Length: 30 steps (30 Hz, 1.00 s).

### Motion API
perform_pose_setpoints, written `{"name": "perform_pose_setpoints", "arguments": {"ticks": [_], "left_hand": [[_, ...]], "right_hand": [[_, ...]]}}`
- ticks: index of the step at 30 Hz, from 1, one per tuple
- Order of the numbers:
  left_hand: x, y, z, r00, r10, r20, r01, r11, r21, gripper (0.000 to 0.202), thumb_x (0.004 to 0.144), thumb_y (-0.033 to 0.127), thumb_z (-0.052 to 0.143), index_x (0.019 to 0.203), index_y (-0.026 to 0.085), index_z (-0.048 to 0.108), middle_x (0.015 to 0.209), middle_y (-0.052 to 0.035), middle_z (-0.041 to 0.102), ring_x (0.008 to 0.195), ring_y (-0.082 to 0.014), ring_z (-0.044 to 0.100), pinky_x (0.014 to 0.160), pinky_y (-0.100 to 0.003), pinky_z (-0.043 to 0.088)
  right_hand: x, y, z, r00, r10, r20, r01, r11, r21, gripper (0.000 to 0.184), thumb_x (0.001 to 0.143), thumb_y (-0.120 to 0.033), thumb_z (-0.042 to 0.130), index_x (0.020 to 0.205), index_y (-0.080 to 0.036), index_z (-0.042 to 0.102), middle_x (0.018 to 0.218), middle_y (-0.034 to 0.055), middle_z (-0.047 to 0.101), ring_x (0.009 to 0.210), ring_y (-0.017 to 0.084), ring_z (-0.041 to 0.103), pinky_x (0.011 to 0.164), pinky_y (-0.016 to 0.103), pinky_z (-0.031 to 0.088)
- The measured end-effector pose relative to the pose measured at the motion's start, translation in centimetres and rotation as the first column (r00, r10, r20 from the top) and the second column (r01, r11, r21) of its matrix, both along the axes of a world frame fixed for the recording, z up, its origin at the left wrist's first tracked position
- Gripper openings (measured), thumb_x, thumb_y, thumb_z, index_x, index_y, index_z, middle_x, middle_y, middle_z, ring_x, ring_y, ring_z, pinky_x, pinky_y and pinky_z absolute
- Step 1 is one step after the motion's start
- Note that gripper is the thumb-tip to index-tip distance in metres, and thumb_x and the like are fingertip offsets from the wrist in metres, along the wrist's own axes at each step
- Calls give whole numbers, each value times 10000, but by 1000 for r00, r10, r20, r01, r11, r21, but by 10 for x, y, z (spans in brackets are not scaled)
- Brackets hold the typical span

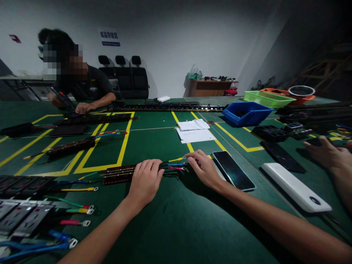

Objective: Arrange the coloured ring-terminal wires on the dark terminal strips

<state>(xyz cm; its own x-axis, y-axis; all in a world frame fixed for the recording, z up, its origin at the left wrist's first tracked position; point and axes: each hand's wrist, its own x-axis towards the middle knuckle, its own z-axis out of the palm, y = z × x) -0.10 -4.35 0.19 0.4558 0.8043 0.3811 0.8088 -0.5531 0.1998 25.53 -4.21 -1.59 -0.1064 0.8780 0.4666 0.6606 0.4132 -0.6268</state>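
Note:
A black strip with brass-coloured rails (118, 173) lies on the green table. My left hand (147, 176) is over its right end, fingers curved round it. Yellow, blue and red wires with ring terminals come out past that hand. At the yellow wire (175, 160), my right hand (202, 167) has its fingertips closed together on the ring terminal at the wire's end. The blue wire (177, 165) and red wire (176, 168) lie just below. Beside my right wrist is a dark-screened phone (233, 171).
Socket strips (24, 218) with terminal-ended wires lie at left. A white power bank (295, 187) and black panel (282, 157) sit at right, near another person's hand (327, 152). White papers (195, 131) and a blue bin (244, 113) are farther back. A co-worker (93, 86) holds a power tool.

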Motion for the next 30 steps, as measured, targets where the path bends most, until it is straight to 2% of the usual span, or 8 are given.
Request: {"name": "perform_pose_setpoints", "arguments": {"ticks": [2,5,7,13,19,23,27,30], "left_hand": [[0,0,0,1000,-4,7,4,1000,3,290,1044,294,430,1227,175,621,1213,-117,695,1134,-291,623,965,-493,479],[0,2,-1,1000,-4,26,4,1000,18,286,1036,298,436,1217,182,625,1201,-117,699,1122,-293,630,954,-492,485],[-1,2,-2,999,-6,34,5,1000,29,282,1030,297,441,1209,185,628,1191,-117,703,1111,-295,635,947,-490,489],[-1,4,-3,999,-15,35,14,999,38,298,1035,308,429,1209,176,631,1185,-123,704,1107,-300,636,940,-504,496],[-2,6,-5,999,-17,27,16,999,47,307,1039,326,426,1208,172,630,1193,-128,704,1110,-308,638,931,-516,497],[-2,6,-6,999,-18,34,16,998,59,307,1040,329,421,1206,179,631,1190,-128,705,1100,-301,637,926,-506,497],[-2,6,-7,999,-25,42,22,998,67,315,1039,343,422,1207,183,636,1179,-126,709,1092,-303,639,920,-504,501],[-2,6,-6,999,-23,44,20,998,61,320,1041,345,418,1209,180,635,1178,-126,708,1099,-306,639,921,-509,503]], "right_hand": [[0,2,-2,997,-68,42,69,997,-21,298,1020,-391,483,897,-198,674,839,43,629,729,184,592,660,304,428],[-1,2,-3,987,-57,148,65,997,-49,364,1025,-389,470,740,-208,608,702,15,601,649,172,551,616,296,373],[-2,1,-3,986,-16,169,24,999,-45,332,1023,-384,476,770,-212,606,701,13,608,643,170,547,612,292,371],[-4,2,-6,994,61,86,-63,998,20,194,1001,-322,511,861,-213,592,778,23,634,667,162,555,622,280,403],[-2,3,-3,997,-15,75,18,999,-38,211,1015,-358,523,926,-209,643,763,9,647,662,162,571,618,282,391],[-1,3,-1,999,14,38,-14,1000,2,281,1044,-370,475,1096,-207,698,938,53,709,818,184,641,733,305,454],[-3,3,0,987,50,153,-41,997,-63,361,1057,-401,450,967,-213,744,830,41,687,770,181,628,699,298,429],[-4,2,1,987,-2,162,13,997,-70,315,1049,-383,467,977,-209,719,832,31,682,747,171,612,675,289,402]]}}
